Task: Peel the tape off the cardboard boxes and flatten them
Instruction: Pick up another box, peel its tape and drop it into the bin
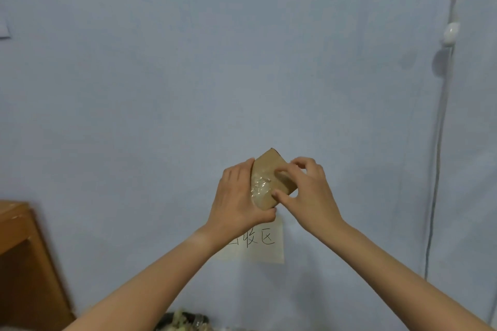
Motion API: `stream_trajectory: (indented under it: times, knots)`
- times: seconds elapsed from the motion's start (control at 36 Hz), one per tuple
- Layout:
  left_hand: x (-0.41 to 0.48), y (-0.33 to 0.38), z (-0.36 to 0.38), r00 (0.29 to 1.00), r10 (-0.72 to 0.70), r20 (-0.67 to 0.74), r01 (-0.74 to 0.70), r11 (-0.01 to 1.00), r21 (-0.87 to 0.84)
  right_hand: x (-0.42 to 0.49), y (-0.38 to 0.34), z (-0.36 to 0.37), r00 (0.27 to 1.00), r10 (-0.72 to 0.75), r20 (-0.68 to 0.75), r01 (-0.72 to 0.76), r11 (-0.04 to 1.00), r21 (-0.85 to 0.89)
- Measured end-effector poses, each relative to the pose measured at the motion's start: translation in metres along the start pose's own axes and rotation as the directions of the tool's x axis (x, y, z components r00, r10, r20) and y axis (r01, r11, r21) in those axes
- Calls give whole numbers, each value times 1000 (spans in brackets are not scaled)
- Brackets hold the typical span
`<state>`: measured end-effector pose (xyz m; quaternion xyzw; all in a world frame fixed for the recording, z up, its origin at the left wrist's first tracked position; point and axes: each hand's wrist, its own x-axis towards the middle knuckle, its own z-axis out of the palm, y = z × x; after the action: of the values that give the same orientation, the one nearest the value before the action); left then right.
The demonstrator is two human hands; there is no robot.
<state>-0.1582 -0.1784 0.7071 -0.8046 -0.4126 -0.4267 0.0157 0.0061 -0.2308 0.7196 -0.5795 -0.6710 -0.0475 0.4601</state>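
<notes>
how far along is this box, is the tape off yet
Done: the cardboard box looks thin, perhaps already flattened. In hand: the left grip holds it while the right grip pinches it at the edge of the crinkled clear tape, still stuck on. Left: peeling that tape off; no other boxes are in view.

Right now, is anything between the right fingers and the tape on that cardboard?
Nothing visible. The fingers of the right hand pinch the cardboard at the edge of the crinkled tape; the left hand grips the opposite side, not covering the tape.
</notes>
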Motion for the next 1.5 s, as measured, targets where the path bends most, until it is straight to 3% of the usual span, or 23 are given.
stream_trajectory:
  times: [0.08,0.25,0.39,0.58,0.72,0.83,0.92,0.97,1.11,1.33,1.5]
  knots:
    - [-3,3,0,1000,-1,-11,2,1000,18,-3,-6,7,999,-34,11,34,998,-50]
    - [-8,7,1,1000,13,-11,-13,999,47,-8,-7,18,993,-44,-108,37,997,-67]
    - [-10,8,6,997,73,-26,-69,990,127,-1,-12,20,981,113,-156,-103,992,68]
    - [-9,8,13,999,33,39,-38,990,138,-1,-7,19,982,179,-55,-172,978,117]
    - [-3,2,18,995,-61,82,51,992,119,-18,-25,27,995,66,75,-82,972,221]
    - [-2,-2,22,985,-153,76,154,988,-8,-15,-25,20,945,254,206,-326,779,536]
    - [-7,-5,26,991,-128,45,131,989,-62,-10,-15,14,897,345,277,-433,560,706]
    - [-10,-10,29,994,-105,15,105,993,-44,-6,-11,12,876,363,319,-461,432,775]
    - [-13,-24,27,999,-50,14,50,997,55,8,-1,0,874,353,334,-427,230,875]
    - [-26,-74,7,999,-43,22,38,982,186,27,28,-26,878,378,294,-371,150,916]
    - [-22,-89,-13,972,-226,-67,218,970,-105,31,51,-28,844,432,318,-424,172,889]
